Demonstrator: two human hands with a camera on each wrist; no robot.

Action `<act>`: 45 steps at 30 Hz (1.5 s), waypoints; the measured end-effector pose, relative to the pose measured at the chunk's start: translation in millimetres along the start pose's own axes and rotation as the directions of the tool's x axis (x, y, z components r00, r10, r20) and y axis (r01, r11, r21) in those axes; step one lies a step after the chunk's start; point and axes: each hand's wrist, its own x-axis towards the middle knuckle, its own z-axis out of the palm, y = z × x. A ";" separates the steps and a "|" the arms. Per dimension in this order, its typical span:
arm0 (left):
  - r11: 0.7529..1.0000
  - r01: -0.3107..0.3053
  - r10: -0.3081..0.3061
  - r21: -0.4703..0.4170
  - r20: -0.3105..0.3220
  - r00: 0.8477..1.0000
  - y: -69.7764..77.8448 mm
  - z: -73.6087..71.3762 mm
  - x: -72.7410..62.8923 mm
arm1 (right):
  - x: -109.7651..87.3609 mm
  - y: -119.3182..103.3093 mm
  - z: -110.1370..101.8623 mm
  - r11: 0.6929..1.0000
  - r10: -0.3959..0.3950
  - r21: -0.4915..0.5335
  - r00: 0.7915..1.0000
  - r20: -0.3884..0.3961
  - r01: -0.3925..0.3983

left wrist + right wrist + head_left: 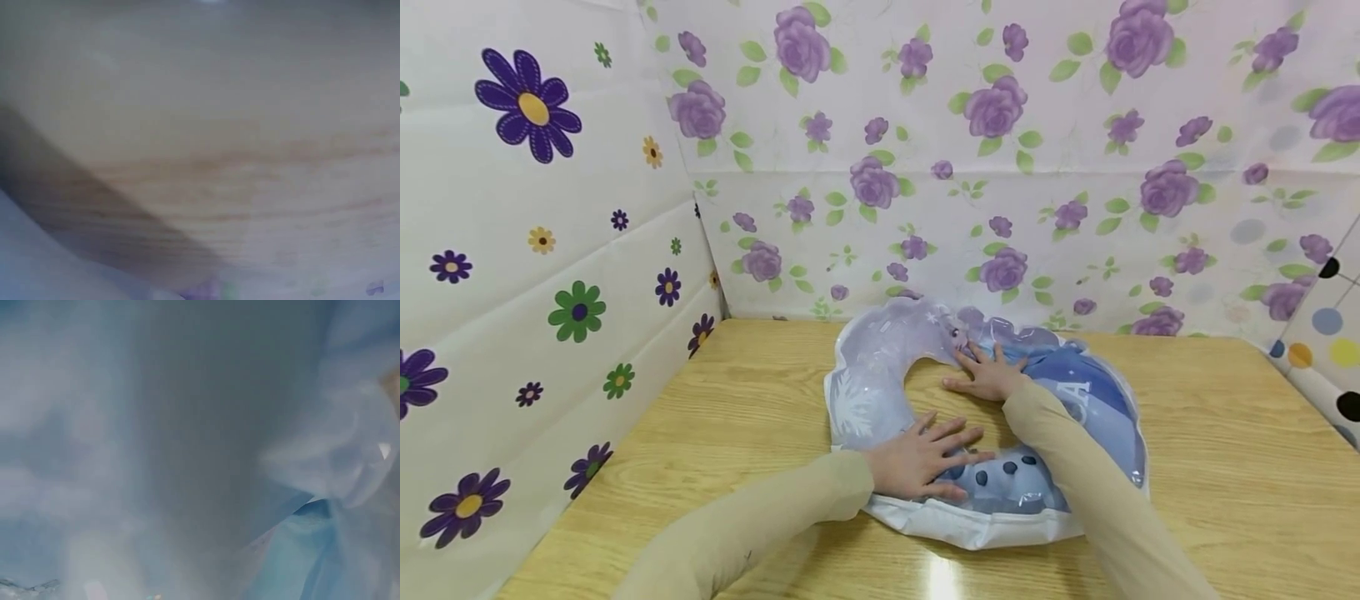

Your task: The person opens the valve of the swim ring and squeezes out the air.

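A partly inflated swim ring point(868, 375), lilac and blue with a printed cartoon figure, snowflakes and dark dots, lies flat on the wooden table point(760, 392). My left hand point(917, 458) rests with spread fingers on the ring's near left part, fingertips reaching over the hole. Farther back, my right hand point(992, 377) lies spread on the ring's inner right edge, close to the printed figure. In the right wrist view the blue plastic point(300, 550) fills the picture, blurred. The left wrist view holds only a blurred wooden surface point(187, 187) and a pale edge.
A white wall covering point(925, 217) with purple roses stands right behind the table. To the left hangs another covering point(512, 267) with purple and green flowers. A dotted covering point(1322, 350) borders the table's right side.
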 end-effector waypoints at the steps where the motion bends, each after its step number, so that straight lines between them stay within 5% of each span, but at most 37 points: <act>1: 1.000 0.002 -0.002 0.029 0.005 1.000 1.2 -2.1 -0.9 | 0.1 -0.9 0.1 1.000 0.001 -0.004 1.000 -0.001 -0.001; 5: 0.983 -0.005 0.008 0.185 -0.014 1.000 5.2 -9.2 -3.1 | 1.6 0.1 1.3 1.000 0.005 -0.009 1.000 -0.009 -0.005; 11: 0.938 -0.033 0.091 0.344 -0.154 0.984 2.1 -24.1 -5.8 | 4.8 2.2 2.7 1.000 0.007 0.009 1.000 -0.011 -0.007; 17: 0.958 -0.063 0.114 0.279 -0.172 0.978 -6.9 -44.7 -16.8 | 6.1 2.0 4.5 1.000 0.009 0.008 1.000 -0.004 -0.009; 23: 0.974 0.013 0.025 0.228 -0.162 0.986 -18.9 -53.2 -39.5 | 6.0 1.9 4.4 1.000 0.017 -0.019 1.000 -0.017 -0.017; 30: 0.959 0.104 -0.073 0.264 -0.124 0.990 -23.6 -38.4 -54.0 | 6.0 -0.2 5.8 0.999 0.012 -0.049 0.997 -0.070 -0.015; 45: 0.961 0.144 -0.117 0.235 -0.125 0.985 -32.6 -8.2 -55.8 | 11.1 3.5 8.4 1.000 -0.004 -0.003 0.995 -0.101 0.004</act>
